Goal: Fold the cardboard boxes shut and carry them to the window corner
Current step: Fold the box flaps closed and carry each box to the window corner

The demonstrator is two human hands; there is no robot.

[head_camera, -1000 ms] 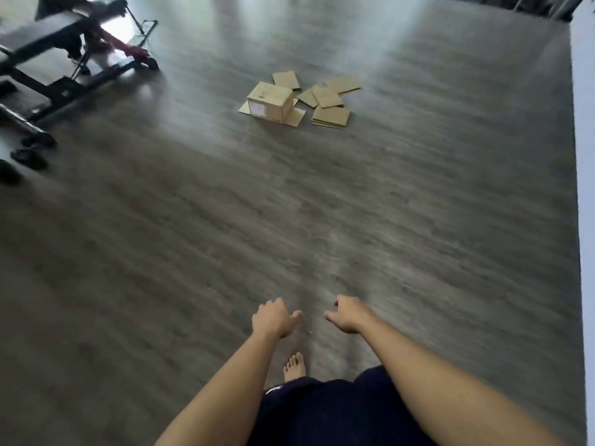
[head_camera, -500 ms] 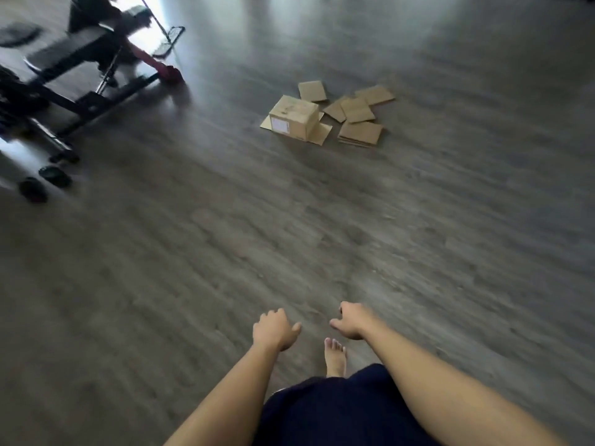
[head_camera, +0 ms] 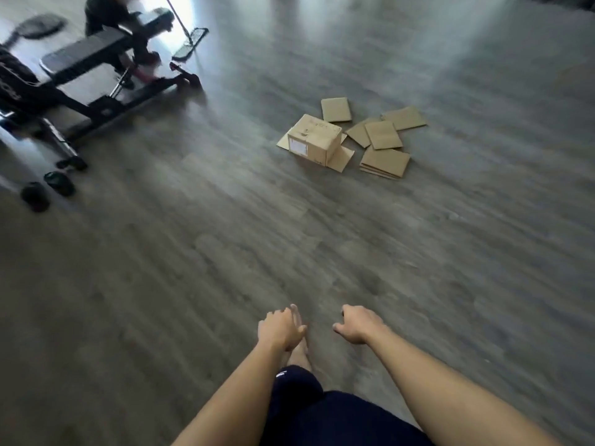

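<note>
Grey wood-look floor (head_camera: 193, 284) carries an assembled cardboard box (head_camera: 314, 139); flattened cardboard pieces (head_camera: 384, 157) just right of it, a blurry weight bench (head_camera: 96, 78), perhaps, far left.

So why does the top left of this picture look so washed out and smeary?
Head view: bright glare on the floor behind the weight bench, which is motion-blurred; the assembled box stays fairly sharp; wide-angle lens bends the edges.

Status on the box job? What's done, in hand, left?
Done: one assembled box stands on the floor, top closed, with flaps splayed flat at its base. In hand: nothing. The left hand and right hand are empty, fingers loosely curled, well short of the pile. Left: the flat cardboard pieces beside the box are unfolded, and nothing is being carried. No window corner is in view.
</note>
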